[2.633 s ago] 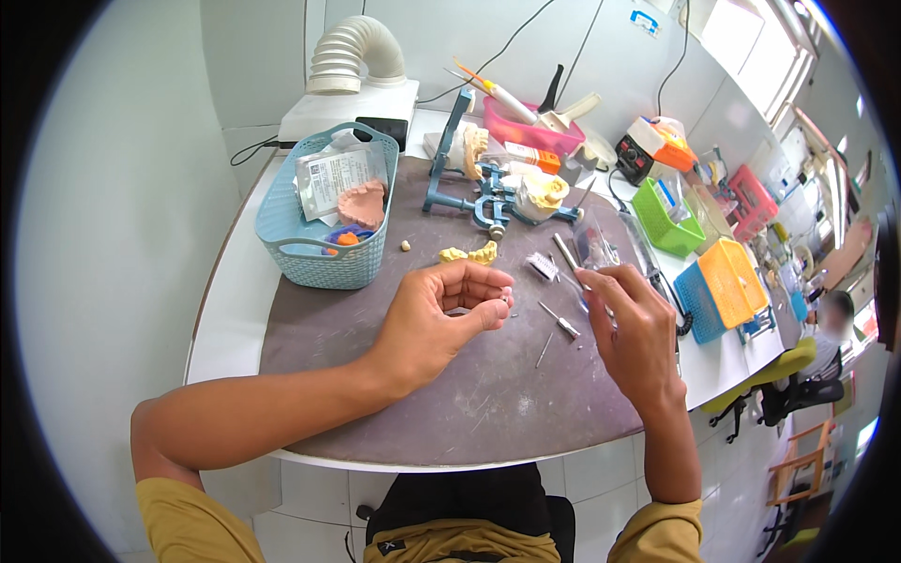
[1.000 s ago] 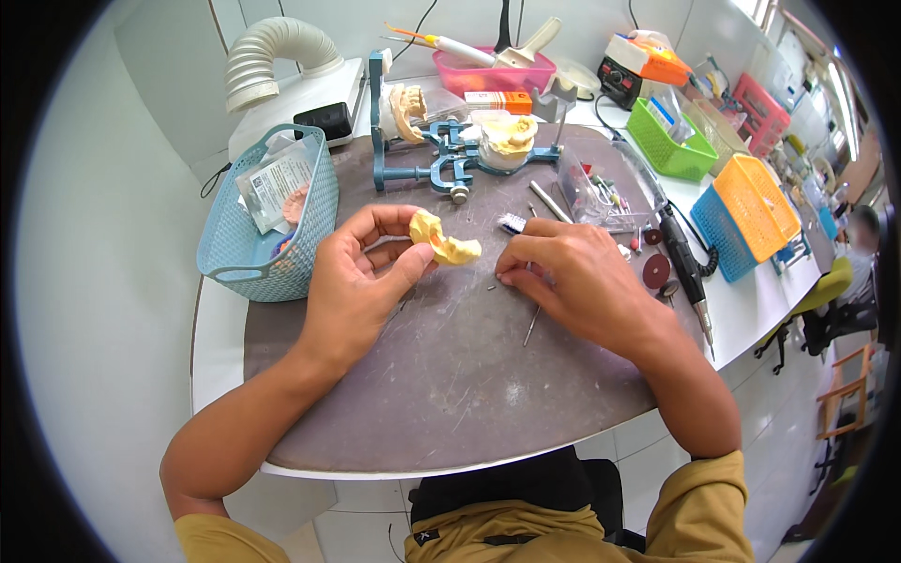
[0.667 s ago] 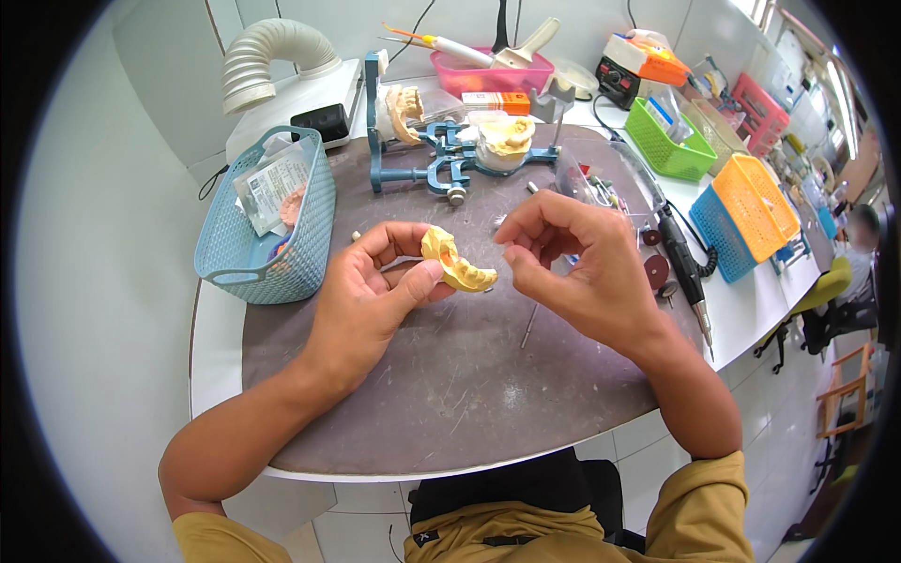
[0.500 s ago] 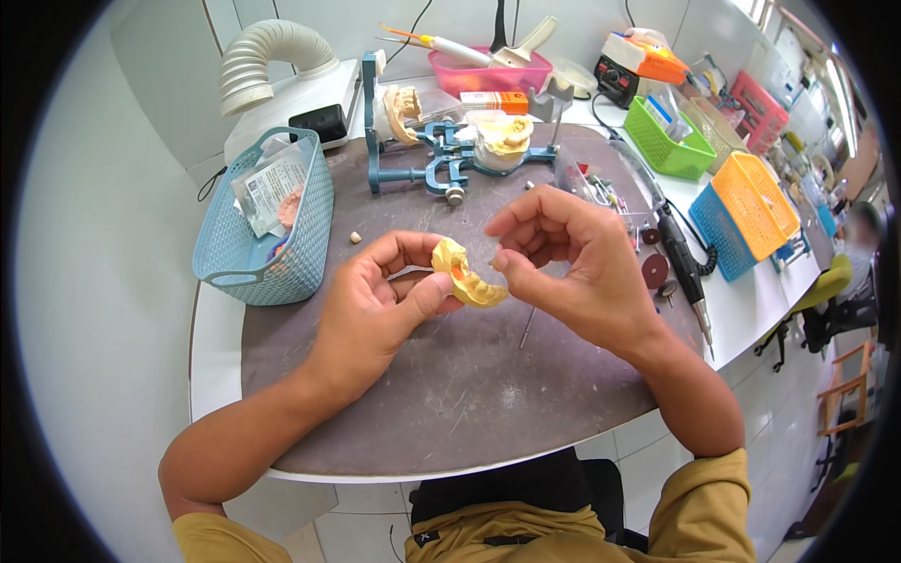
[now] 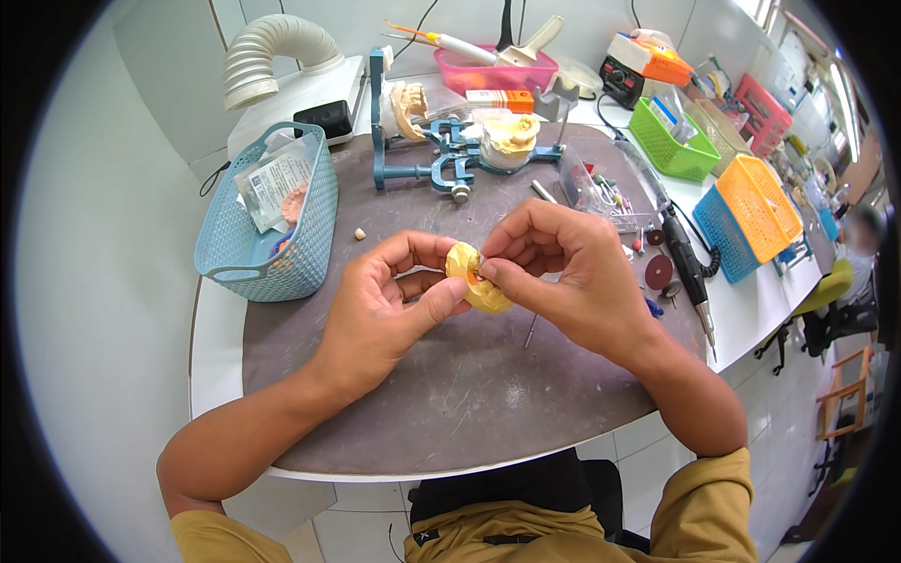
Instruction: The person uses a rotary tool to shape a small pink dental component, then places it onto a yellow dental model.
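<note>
My left hand (image 5: 399, 296) grips a yellow dental cast (image 5: 489, 299) by its left side, thumb in front and fingers behind. The cast is horseshoe-shaped, with a small orange-red patch inside the arch. My right hand (image 5: 572, 267) is closed in a pinch at the cast's upper right. Between thumb and forefinger is a tiny piece, mostly hidden by the fingertips; its kind cannot be made out. Below the hands a thin metal rod (image 5: 530, 332) lies on the dark mat (image 5: 422, 394). To the left of them rests a small tooth-coloured piece (image 5: 360, 234).
Behind the hands stands a blue articulator (image 5: 404, 174) with mounted casts. A blue basket (image 5: 267, 267) is at the left. On the right lie a clear tray (image 5: 596, 202) of small burs, a dark handpiece (image 5: 690, 267) and grinding discs (image 5: 659, 272). Green (image 5: 671, 141) and orange-blue (image 5: 741, 225) baskets stand beyond.
My right hand has brought its pinched fingertips left onto the cast; before, they were apart from it. The cast has turned and moved slightly right in my left hand.
</note>
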A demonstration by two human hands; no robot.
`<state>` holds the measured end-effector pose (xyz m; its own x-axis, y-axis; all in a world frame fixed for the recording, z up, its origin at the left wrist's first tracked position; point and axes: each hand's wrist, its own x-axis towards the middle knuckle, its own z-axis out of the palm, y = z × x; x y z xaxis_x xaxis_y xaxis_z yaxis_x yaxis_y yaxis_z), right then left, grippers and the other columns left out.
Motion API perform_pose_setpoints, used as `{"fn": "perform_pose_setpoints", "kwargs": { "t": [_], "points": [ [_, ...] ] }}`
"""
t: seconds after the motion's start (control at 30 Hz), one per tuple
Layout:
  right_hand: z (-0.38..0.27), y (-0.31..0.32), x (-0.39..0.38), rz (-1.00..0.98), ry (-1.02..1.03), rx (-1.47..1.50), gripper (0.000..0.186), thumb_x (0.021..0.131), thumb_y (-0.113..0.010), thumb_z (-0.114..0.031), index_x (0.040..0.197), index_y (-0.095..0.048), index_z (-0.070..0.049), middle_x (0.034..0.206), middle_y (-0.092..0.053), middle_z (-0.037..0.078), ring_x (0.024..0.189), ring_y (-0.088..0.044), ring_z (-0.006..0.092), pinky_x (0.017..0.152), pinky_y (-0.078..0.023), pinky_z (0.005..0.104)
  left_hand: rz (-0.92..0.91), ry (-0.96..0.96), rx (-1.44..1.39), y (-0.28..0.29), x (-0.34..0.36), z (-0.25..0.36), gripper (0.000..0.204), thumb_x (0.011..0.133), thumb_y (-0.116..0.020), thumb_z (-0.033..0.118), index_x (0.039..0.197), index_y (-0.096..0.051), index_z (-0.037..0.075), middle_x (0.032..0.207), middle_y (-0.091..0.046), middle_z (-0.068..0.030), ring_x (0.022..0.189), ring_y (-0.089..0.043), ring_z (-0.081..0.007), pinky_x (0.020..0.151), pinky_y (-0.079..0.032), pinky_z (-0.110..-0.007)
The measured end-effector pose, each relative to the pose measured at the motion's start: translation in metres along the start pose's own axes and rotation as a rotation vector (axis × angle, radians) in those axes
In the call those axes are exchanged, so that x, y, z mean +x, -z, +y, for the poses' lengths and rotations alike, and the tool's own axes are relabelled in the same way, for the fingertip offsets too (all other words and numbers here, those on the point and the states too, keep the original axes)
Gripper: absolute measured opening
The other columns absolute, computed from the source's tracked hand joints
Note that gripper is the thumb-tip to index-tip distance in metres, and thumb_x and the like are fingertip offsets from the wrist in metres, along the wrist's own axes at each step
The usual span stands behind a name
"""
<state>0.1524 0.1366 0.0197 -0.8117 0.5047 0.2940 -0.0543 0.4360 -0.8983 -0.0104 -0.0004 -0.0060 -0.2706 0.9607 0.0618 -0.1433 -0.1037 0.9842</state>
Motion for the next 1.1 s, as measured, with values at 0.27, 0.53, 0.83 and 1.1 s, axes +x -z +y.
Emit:
{"fn": "perform_pose_setpoints", "kwargs": {
  "t": [0.27, 0.53, 0.83, 1.1],
  "points": [
    [-0.0014, 0.0013, -0.0004, -0.004, -0.023, -0.010, 0.016, 0.090, -0.074, -0.008, 0.098, -0.068, 0.004, 0.085, -0.075, 0.010, 0.078, -0.073, 0.0122, 0.071, -0.059, 0.0253, 0.000, 0.004, 0.005, -0.0001, 0.0008, -0.0004, 0.033, 0.095, -0.070, 0.011, 0.123, -0.056, -0.002, 0.119, -0.061, -0.0102, 0.107, -0.065, -0.0154, 0.091, -0.058, -0.029],
    [-0.0021, 0.0054, -0.0003, -0.039, -0.146, -0.104, 0.015, 0.091, -0.076, -0.009, 0.096, -0.070, 0.004, 0.085, -0.073, 0.006, 0.078, -0.069, 0.0074, 0.070, -0.056, 0.0218, -0.010, -0.004, 0.003, -0.0006, 0.0008, -0.0003, 0.032, 0.094, -0.070, 0.008, 0.122, -0.057, -0.002, 0.117, -0.062, -0.0103, 0.107, -0.065, -0.0166, 0.091, -0.057, -0.029],
    [0.0012, 0.0046, -0.0007, -0.039, -0.060, -0.158, 0.022, 0.089, -0.074, -0.015, 0.096, -0.075, 0.005, 0.078, -0.075, 0.011, 0.071, -0.071, 0.0108, 0.067, -0.056, 0.0263, 0.017, -0.007, 0.016, -0.0024, -0.0002, 0.0003, 0.033, 0.093, -0.073, 0.008, 0.121, -0.058, -0.001, 0.114, -0.063, -0.0098, 0.105, -0.064, -0.0153, 0.089, -0.057, -0.028],
    [-0.0016, 0.0028, -0.0029, -0.029, -0.042, -0.162, 0.020, 0.090, -0.073, -0.014, 0.096, -0.075, 0.005, 0.078, -0.075, 0.012, 0.071, -0.072, 0.0143, 0.068, -0.057, 0.0286, 0.011, -0.047, 0.060, -0.0005, 0.0001, -0.0022, 0.030, 0.091, -0.075, 0.007, 0.116, -0.062, 0.000, 0.112, -0.066, -0.0087, 0.104, -0.065, -0.0147, 0.089, -0.056, -0.029]
  ]
}}
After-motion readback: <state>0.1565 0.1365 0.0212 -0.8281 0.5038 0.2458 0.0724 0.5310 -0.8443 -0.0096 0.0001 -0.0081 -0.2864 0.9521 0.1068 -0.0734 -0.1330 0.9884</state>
